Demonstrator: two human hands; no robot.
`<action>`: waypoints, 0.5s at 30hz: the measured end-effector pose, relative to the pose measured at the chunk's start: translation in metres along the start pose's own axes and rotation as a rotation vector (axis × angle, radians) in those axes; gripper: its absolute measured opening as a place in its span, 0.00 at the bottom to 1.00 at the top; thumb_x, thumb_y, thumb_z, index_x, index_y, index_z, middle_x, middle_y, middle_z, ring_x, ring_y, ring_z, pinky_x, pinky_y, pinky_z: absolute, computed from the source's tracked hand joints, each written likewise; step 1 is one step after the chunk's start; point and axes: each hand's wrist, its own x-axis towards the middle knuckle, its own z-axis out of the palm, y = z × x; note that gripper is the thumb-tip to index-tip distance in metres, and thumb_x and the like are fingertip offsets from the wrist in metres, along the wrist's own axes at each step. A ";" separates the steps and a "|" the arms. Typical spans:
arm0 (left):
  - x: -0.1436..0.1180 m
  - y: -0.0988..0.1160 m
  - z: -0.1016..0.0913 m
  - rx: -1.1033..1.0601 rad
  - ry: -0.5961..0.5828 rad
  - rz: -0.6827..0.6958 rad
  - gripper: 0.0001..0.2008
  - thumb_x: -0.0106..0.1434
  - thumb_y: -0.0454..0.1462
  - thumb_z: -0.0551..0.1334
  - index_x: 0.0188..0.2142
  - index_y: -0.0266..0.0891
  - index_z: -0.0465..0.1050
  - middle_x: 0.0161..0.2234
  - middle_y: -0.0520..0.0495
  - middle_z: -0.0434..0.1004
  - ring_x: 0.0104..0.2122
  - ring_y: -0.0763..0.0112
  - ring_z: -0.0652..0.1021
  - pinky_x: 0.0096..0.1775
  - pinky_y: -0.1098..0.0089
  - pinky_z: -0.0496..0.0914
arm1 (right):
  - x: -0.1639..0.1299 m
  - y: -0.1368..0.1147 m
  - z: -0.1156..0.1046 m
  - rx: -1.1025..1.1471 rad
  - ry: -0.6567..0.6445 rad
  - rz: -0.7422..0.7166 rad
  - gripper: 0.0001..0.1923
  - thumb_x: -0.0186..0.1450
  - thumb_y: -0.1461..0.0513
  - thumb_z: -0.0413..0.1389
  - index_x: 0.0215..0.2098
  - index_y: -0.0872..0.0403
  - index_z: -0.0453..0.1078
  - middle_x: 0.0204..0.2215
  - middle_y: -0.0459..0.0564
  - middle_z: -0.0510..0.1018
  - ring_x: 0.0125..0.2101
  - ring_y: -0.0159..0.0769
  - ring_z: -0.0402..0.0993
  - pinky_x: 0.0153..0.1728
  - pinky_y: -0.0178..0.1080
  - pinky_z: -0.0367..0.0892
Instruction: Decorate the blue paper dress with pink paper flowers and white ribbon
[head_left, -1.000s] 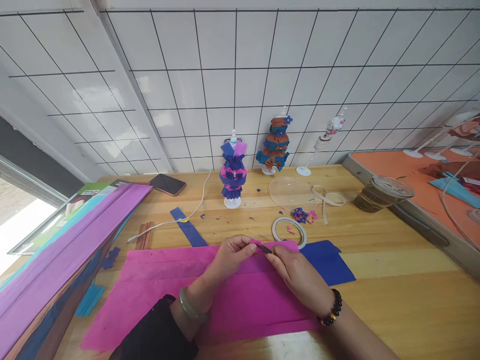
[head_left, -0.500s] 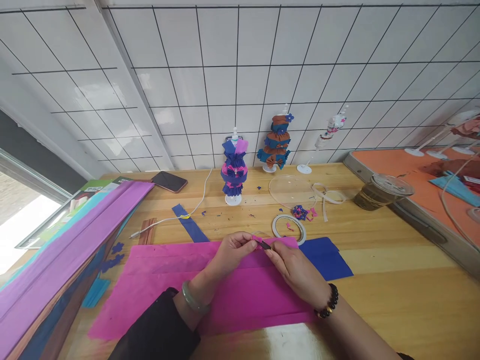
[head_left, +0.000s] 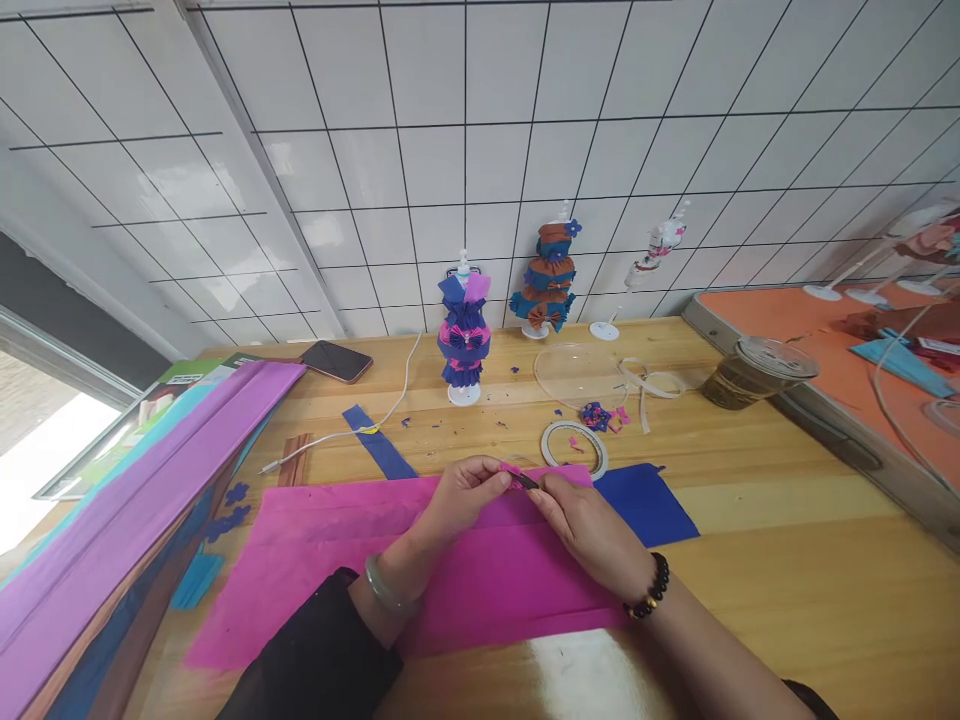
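**Two hands meet over a pink scrap above the magenta sheet**

Both hands hover together over the far edge of the magenta paper sheet (head_left: 420, 560), which lies flat on the wooden worktop (head_left: 787, 560). The left hand (head_left: 461, 495) has its fingertips pinched on a small pink scrap (head_left: 511, 470). The right hand (head_left: 589, 525) is closed around a thin dark tool (head_left: 527, 482), whose tip touches the scrap; it looks like small scissors or tweezers, though it is too small to tell.

Just beyond the sheet's far right corner lies a white tape ring (head_left: 575, 447), and a dark blue paper sheet (head_left: 649, 505) pokes out from under that side. Past the sheet's far edge, towards the tiled wall, stands a blue and pink paper-dressed figure (head_left: 463, 340), with a brown and blue one (head_left: 549, 285) beside it. A blue strip (head_left: 379, 455) and a white cable (head_left: 390, 410) lie beyond the sheet's far left part, a phone (head_left: 336, 360) further back. Rolled purple paper (head_left: 142, 490) runs along the sheet's left.
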 end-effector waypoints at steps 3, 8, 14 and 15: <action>0.000 0.000 0.001 -0.016 0.006 0.001 0.09 0.54 0.41 0.63 0.30 0.37 0.75 0.30 0.47 0.78 0.33 0.70 0.75 0.40 0.69 0.68 | 0.000 0.000 0.000 0.010 -0.002 0.005 0.16 0.68 0.56 0.39 0.31 0.53 0.63 0.24 0.49 0.75 0.26 0.36 0.71 0.26 0.36 0.60; 0.000 -0.001 0.001 -0.034 0.005 -0.007 0.09 0.54 0.41 0.64 0.30 0.36 0.75 0.29 0.47 0.78 0.32 0.70 0.75 0.40 0.69 0.68 | 0.000 0.001 0.001 0.026 0.000 0.005 0.16 0.68 0.56 0.39 0.32 0.53 0.63 0.25 0.48 0.75 0.26 0.36 0.72 0.27 0.36 0.61; 0.000 0.000 0.001 -0.033 0.013 -0.008 0.10 0.53 0.42 0.64 0.30 0.36 0.75 0.30 0.47 0.78 0.32 0.70 0.75 0.40 0.69 0.67 | 0.000 0.000 0.002 0.052 -0.027 0.022 0.16 0.68 0.55 0.38 0.31 0.53 0.62 0.25 0.49 0.75 0.27 0.36 0.72 0.29 0.37 0.61; 0.000 0.000 0.001 -0.031 0.012 -0.009 0.10 0.53 0.42 0.64 0.30 0.36 0.75 0.30 0.47 0.78 0.32 0.70 0.75 0.40 0.69 0.67 | 0.000 0.000 0.002 0.053 -0.033 0.029 0.16 0.69 0.55 0.38 0.31 0.53 0.62 0.25 0.49 0.74 0.27 0.36 0.72 0.29 0.37 0.61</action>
